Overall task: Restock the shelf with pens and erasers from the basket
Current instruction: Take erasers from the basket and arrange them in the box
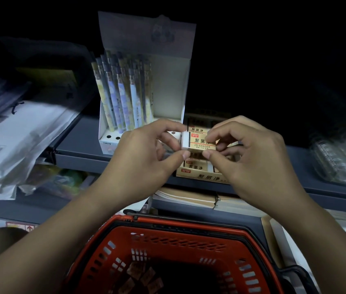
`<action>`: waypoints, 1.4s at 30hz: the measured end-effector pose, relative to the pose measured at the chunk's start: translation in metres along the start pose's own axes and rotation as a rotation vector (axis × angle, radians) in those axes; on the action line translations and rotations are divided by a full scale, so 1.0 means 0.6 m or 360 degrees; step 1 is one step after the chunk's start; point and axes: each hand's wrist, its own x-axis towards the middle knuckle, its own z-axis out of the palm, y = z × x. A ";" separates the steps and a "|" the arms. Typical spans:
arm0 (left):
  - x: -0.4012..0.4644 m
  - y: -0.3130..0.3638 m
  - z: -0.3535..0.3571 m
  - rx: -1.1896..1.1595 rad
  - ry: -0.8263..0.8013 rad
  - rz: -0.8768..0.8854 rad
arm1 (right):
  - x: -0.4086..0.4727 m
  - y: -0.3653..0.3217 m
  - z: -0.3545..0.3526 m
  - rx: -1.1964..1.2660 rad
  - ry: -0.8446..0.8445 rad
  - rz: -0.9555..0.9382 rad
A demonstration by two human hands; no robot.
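Note:
My left hand (144, 153) and my right hand (250, 158) together pinch one eraser (197, 142) in a cream sleeve printed "2B ERASER". It is held just above the open eraser display box (201, 177) on the grey shelf (78, 145). More erasers lie in that box. Left of it stands a white pen display box (168, 85) holding several patterned pens (123, 94). Below me is the red basket (168, 230), with several wrapped erasers (140, 276) on its dark bottom.
Plastic-wrapped paper goods (19, 141) lie on the shelf at the left. Clear packets (342, 158) sit at the right end. Stacked notebooks (189, 198) fill the shelf under the erasers. The back of the shelf is dark.

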 end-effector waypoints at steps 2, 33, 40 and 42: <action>-0.003 0.000 -0.002 0.0188 0.0015 0.0086 | 0.003 0.004 -0.001 0.0001 0.0044 0.0066; -0.018 -0.018 -0.005 0.0496 -0.0289 0.0284 | 0.044 0.027 0.051 -0.0517 0.0010 0.0317; -0.016 -0.019 -0.006 0.0488 -0.0263 0.0321 | 0.044 0.025 0.051 -0.0476 0.0014 0.0311; -0.015 -0.017 -0.007 0.0476 -0.0239 0.0328 | 0.043 0.023 0.050 -0.0460 -0.0004 0.0315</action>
